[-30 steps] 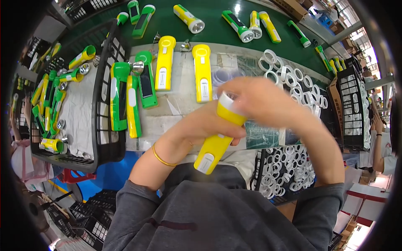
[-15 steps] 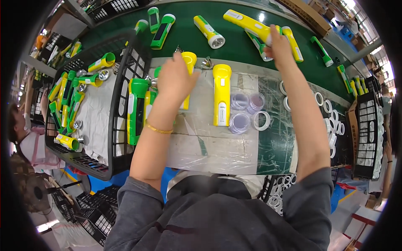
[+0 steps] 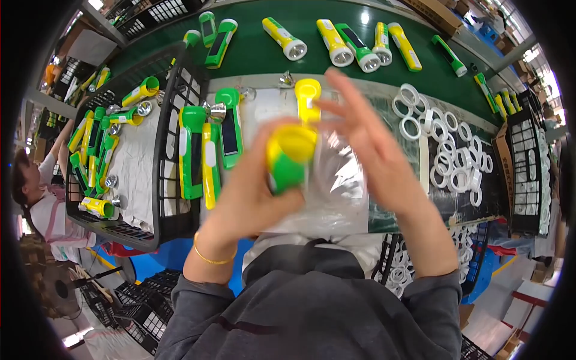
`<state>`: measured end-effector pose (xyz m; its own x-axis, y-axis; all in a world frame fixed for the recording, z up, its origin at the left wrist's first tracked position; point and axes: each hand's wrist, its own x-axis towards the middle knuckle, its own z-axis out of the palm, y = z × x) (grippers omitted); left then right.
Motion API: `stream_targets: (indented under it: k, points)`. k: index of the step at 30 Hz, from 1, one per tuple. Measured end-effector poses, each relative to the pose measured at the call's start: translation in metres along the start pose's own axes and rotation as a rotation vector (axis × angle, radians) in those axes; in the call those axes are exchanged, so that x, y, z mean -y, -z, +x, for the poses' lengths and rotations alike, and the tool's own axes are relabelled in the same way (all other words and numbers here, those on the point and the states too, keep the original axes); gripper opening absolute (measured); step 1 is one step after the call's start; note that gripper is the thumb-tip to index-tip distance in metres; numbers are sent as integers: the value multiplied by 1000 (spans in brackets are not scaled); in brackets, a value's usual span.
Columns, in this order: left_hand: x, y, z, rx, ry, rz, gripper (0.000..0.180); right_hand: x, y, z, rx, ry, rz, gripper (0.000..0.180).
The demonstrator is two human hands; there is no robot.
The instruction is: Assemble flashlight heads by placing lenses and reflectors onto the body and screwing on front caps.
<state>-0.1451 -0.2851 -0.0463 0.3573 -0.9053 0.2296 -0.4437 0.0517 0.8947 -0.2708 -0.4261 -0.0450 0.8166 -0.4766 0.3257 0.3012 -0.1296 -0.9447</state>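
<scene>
Flashlight body (image 3: 289, 157), green with a yellow end turned toward the camera, sits raised above the workbench, in front of the person's chest and over a clear plastic sheet (image 3: 336, 180). The left hand (image 3: 252, 192) has its fingers curled closed around the lower part of it, thumb along the side. The right hand (image 3: 366, 141) is beside it with fingers spread wide and straight, gripping nothing; whether its palm brushes the yellow end cannot be told because of motion blur.

Beyond the hands runs a green belt (image 3: 258, 57) carrying finished flashlights: about seven lie along its upper stretch, with more at the far right. On the left stands a black wire basket (image 3: 174, 228) lined with white cloth, holding roughly ten green and yellow casings and a few silver reflectors. On the bench just beside the basket lie three casings (image 3: 207, 150) side by side, two green and one yellow, and one yellow casing (image 3: 307, 96) lies behind the hands. On the right, a loose pile of white rings (image 3: 447, 153), well over fifteen, covers the mat.
</scene>
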Motion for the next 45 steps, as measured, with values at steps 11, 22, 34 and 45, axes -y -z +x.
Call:
stream_targets:
  k: [11,22,34,45]
  points:
    - [-4,-66,-28,-75,-121,-212,63,20,-12,-125,-426,-30,-200,45]
    - [8,-74,-33,121,-182,-331,68,37,13,-106,-355,352,-617,17]
    - [20,-80,-28,231,-302,-549,73,52,28,-84,347,268,-934,23]
    - [24,-84,-28,183,-362,-576,73,38,26,-89,307,112,-650,24]
